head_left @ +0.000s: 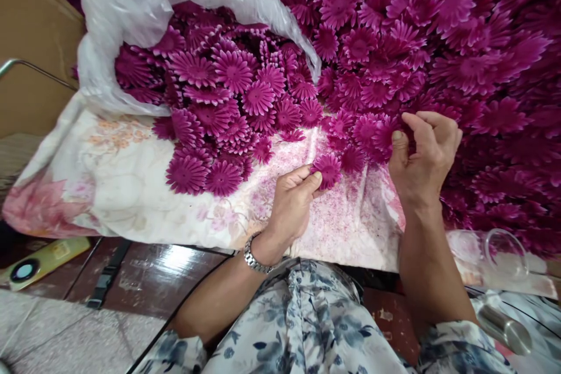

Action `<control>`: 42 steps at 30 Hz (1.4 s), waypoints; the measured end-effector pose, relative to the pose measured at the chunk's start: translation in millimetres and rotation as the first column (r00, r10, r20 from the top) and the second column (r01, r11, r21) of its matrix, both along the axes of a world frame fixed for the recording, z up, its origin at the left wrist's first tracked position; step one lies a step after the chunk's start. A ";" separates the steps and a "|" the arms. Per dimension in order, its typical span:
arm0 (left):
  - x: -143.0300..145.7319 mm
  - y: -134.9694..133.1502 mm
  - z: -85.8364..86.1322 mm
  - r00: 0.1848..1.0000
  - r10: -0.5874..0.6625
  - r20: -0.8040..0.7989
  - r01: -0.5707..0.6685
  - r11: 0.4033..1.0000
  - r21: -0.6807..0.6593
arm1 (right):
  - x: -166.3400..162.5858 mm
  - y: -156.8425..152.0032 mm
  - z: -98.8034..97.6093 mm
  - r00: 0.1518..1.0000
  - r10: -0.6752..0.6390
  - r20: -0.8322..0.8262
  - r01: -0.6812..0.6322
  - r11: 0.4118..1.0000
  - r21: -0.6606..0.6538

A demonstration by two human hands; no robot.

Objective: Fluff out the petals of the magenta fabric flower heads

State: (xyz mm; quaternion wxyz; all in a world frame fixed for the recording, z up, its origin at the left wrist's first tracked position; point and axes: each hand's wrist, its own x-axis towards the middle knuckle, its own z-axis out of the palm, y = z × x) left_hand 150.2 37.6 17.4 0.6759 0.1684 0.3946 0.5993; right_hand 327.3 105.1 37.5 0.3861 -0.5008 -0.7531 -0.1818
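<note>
My left hand pinches a magenta artificial flower head by its edge, between thumb and forefinger, just above the cloth. On the right, my right hand is curled with thumb and forefinger close together at the edge of the large flower pile. Magenta petals lie right behind its fingertips, and I cannot make out what, if anything, is in the pinch. Another heap of flower heads spills from a clear plastic bag at the left, some of them stacked.
A floral cloth covers the work surface. Near its right front edge stands a clear plastic cup, with a metal cylinder lower down. A yellow object with a dark round dial and a black buckle strap lie at lower left.
</note>
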 end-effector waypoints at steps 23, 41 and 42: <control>1.0 -0.4 -1.9 0.999 0.043 0.030 -0.043 0.999 -0.001 | -4.5 -2.6 4.3 0.999 0.044 -0.022 -0.044 0.998 0.034; 1.1 -0.6 -3.4 0.996 0.049 -0.068 -0.050 0.999 -0.007 | -0.3 -3.2 4.2 0.997 0.014 -0.082 -0.014 1.000 0.003; 1.0 -0.6 -2.8 0.997 0.046 -0.065 -0.047 0.999 -0.010 | 1.1 -3.0 5.7 0.996 0.015 -0.089 -0.015 1.000 0.002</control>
